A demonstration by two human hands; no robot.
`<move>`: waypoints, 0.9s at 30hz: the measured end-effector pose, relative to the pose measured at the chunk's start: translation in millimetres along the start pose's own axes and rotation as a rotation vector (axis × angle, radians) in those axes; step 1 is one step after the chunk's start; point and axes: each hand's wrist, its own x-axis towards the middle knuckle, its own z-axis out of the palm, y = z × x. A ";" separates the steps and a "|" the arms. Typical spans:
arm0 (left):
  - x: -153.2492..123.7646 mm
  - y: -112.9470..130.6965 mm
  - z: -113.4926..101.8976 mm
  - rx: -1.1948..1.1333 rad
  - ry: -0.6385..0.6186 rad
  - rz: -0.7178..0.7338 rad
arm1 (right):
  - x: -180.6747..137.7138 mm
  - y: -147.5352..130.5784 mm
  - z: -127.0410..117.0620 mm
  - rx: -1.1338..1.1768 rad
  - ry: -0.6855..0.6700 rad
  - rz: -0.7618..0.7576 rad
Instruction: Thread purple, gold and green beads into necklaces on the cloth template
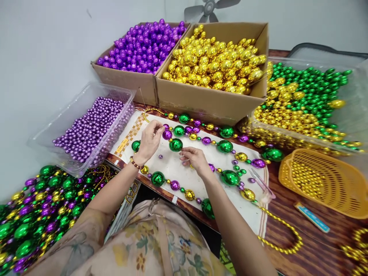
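Observation:
My left hand [149, 141] is raised over a white cloth [178, 168], its fingers pinched together on a purple bead [167, 134] of a bead strand. My right hand [194, 158] lies just right of it, fingers curled and pinched on something thin I cannot make out. A large green bead [175, 144] sits between the two hands. Long strands of green, gold and purple beads [224, 146] loop across the cloth around both hands. A small loose purple bead [160, 156] rests on the cloth below my left hand.
A cardboard box of purple balls [140, 48] and one of gold balls [214, 57] stand at the back. A clear tub of small purple beads [89, 128] is left. Green and gold beads [307, 96] fill a tray right. An orange basket [324, 180] holds gold beads. Finished strands [40, 214] pile at lower left.

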 end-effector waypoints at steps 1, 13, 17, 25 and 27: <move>0.8 1.7 1.1 0.015 -0.007 0.017 | 2.4 0.1 -1.0 -0.025 0.008 -0.005; 24.2 20.9 -9.9 -0.087 -0.126 0.037 | 5.8 -57.7 12.0 -0.570 -0.085 -0.723; 23.2 20.4 -13.6 -0.089 -0.104 0.039 | 11.8 -65.4 31.0 -0.738 -0.183 -0.773; 2.9 5.1 -19.9 -0.306 -0.040 -0.111 | 18.4 -59.9 38.6 -0.990 -0.177 -0.681; -0.7 -0.1 -20.7 -0.380 -0.011 -0.168 | 20.1 -59.8 38.4 -0.998 -0.167 -0.690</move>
